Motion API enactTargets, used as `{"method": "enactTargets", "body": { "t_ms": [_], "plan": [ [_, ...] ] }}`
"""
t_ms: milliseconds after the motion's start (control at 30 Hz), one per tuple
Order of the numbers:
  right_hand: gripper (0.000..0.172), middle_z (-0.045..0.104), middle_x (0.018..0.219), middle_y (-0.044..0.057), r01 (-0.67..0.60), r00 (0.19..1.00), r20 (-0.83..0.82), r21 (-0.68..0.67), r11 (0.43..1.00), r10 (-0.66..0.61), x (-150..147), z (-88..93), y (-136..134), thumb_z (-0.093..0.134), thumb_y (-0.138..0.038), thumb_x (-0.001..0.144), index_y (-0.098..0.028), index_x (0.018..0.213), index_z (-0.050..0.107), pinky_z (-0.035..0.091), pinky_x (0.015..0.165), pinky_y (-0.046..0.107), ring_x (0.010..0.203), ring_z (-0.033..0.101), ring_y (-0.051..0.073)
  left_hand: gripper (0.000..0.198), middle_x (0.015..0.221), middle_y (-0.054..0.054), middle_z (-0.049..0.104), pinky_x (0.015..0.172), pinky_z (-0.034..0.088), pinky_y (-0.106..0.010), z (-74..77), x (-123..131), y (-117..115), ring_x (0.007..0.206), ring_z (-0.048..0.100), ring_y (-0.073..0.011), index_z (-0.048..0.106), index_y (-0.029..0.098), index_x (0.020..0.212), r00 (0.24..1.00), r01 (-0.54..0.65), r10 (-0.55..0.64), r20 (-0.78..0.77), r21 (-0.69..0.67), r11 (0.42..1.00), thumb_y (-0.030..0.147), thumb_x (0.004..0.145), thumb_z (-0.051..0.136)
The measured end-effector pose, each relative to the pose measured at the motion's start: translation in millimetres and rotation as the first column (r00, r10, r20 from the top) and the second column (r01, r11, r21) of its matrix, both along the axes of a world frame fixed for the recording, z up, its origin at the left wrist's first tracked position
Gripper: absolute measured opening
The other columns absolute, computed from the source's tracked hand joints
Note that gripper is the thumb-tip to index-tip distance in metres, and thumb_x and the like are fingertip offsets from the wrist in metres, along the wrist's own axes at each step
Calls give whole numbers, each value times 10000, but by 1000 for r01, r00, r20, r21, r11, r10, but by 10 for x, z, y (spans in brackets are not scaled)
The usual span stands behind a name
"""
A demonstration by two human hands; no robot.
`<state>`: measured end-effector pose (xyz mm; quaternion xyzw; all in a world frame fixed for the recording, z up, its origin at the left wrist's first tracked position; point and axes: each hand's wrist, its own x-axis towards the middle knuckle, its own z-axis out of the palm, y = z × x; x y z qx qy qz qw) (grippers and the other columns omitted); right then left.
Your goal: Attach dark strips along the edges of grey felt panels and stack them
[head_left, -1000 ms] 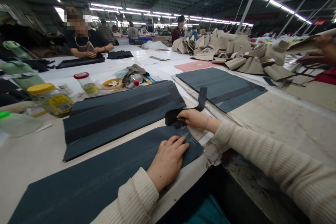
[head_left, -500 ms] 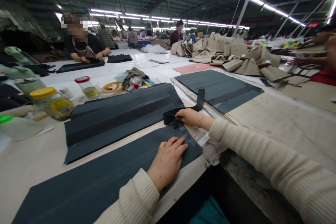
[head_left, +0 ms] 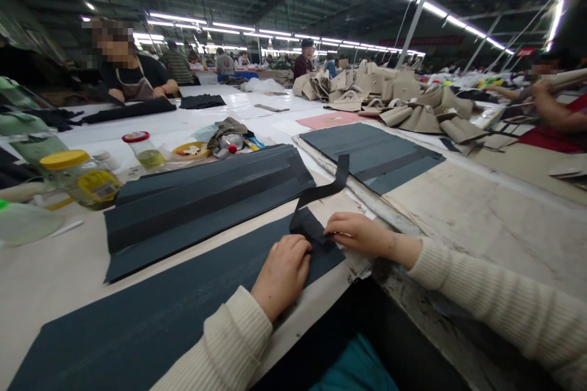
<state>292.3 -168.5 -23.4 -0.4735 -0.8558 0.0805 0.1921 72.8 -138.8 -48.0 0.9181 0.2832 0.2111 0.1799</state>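
A long dark grey fabric panel point(head_left: 151, 311) lies along the near table edge. My left hand point(head_left: 280, 274) rests on its right end with fingers curled down, pressing the cloth. My right hand point(head_left: 358, 233) pinches a black strip point(head_left: 321, 195) at the panel's end; the strip folds there and its free end rises up and away to the right. A second stack of dark panels point(head_left: 202, 195) lies just beyond, apart from both hands.
Jars with yellow and red lids point(head_left: 80, 176) and a bundle of small items point(head_left: 224, 134) stand at the left. Another dark panel point(head_left: 371, 156) lies to the right, beige fabric pieces point(head_left: 403, 104) behind it. Other people work across the table and at the far right.
My right hand has brought the black strip nearer, down onto the panel's end. My left hand has curled its fingers and shifted slightly left.
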Motion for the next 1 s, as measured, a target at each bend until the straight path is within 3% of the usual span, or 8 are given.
{"method": "enactTargets", "body": {
  "t_ms": [167, 400, 533, 633, 733, 867, 1000],
  "plan": [
    [237, 597, 878, 77, -12, 990, 143, 140, 990, -8, 0, -111, -104, 410, -205, 871, -162, 944, 631, 458, 706, 255, 791, 558, 143, 90, 907, -29, 549, 783, 427, -322, 26, 8, -13, 876, 500, -177, 508, 190, 857, 999, -42, 43, -20, 22, 999, 145, 797, 458],
    [249, 593, 857, 66, -73, 965, 262, 215, 974, 15, 13, -158, -121, 395, -199, 880, -175, 987, 618, 455, 668, 236, 765, 551, 131, 389, 1230, -61, 468, 824, 412, -334, 4, 8, -35, 1027, 478, -189, 405, 221, 1213, 995, 1, 13, -98, 136, 991, 131, 835, 386],
    [256, 591, 852, 66, -91, 939, 344, 230, 969, 7, 32, -152, -126, 390, -222, 885, -178, 996, 618, 455, 664, 251, 762, 545, 140, 432, 1314, -29, 438, 855, 380, -357, -3, 9, -34, 1082, 448, -198, 416, 250, 1236, 978, 101, -64, -198, 185, 978, 110, 828, 385],
    [285, 607, 868, 76, -105, 936, 351, 206, 973, 27, 12, -104, -126, 406, -309, 884, -165, 998, 624, 463, 699, 289, 783, 547, 160, 381, 1302, -22, 466, 861, 362, -371, 7, 13, -31, 1088, 439, -205, 459, 248, 1206, 967, 142, -95, -238, 191, 971, 143, 847, 385],
    [358, 599, 1061, 115, -81, 952, 304, 174, 982, 24, -71, -86, -138, 387, -342, 888, -126, 1088, 591, 426, 869, 352, 997, 517, 203, 374, 1262, -33, 505, 853, 356, -376, 16, 20, -36, 1092, 432, -212, 465, 231, 1206, 964, 141, -92, -251, 188, 972, 148, 851, 386],
    [554, 399, 1333, 170, 14, 963, 269, 39, 999, -24, -188, -190, -206, 377, -430, 875, -65, 1290, 413, 294, 1020, 417, 1259, 310, 246, 369, 1238, -33, 510, 850, 359, -377, 38, 29, -59, 1079, 431, -213, 460, 235, 1197, 967, 118, -70, -247, 185, 976, 150, 842, 406],
    [610, 332, 1372, 176, 56, 959, 280, -50, 997, -40, -184, -211, -306, 385, -467, 860, -75, 1327, 363, 264, 1037, 432, 1278, 286, 249, 319, 1163, -48, 532, 813, 383, -358, 71, 26, -81, 1014, 457, -209, 493, 223, 1136, 970, 69, -23, -242, 185, 980, 149, 838, 405]
  ]
}}
